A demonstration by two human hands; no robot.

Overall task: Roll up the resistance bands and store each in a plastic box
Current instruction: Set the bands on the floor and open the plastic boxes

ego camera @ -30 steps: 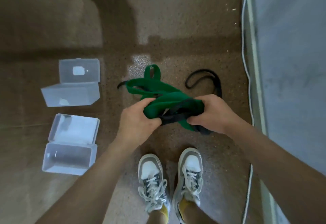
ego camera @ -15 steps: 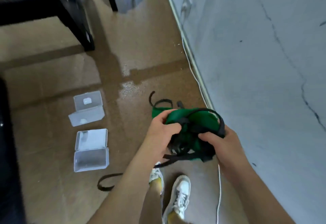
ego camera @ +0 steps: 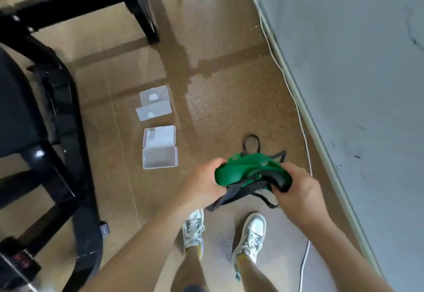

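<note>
Left hand (ego camera: 202, 185) grips left end of wadded green band (ego camera: 243, 168); right hand (ego camera: 298, 190) grips right end plus tangled black band (ego camera: 281, 180). Long axis runs hand to hand. Open near box (ego camera: 160, 155) sits on floor (ego camera: 206, 119) left of left hand, far box (ego camera: 154, 104) beyond.

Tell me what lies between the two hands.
Head view: a bunched green band tangled with a black band fills the gap; the left hand grips the green, the right hand the black.

Brown speckled floor (ego camera: 218, 112), 2 open clr boxes, near box (ego camera: 160, 159), far box (ego camera: 154, 108), white cable (ego camera: 304, 135)
</note>
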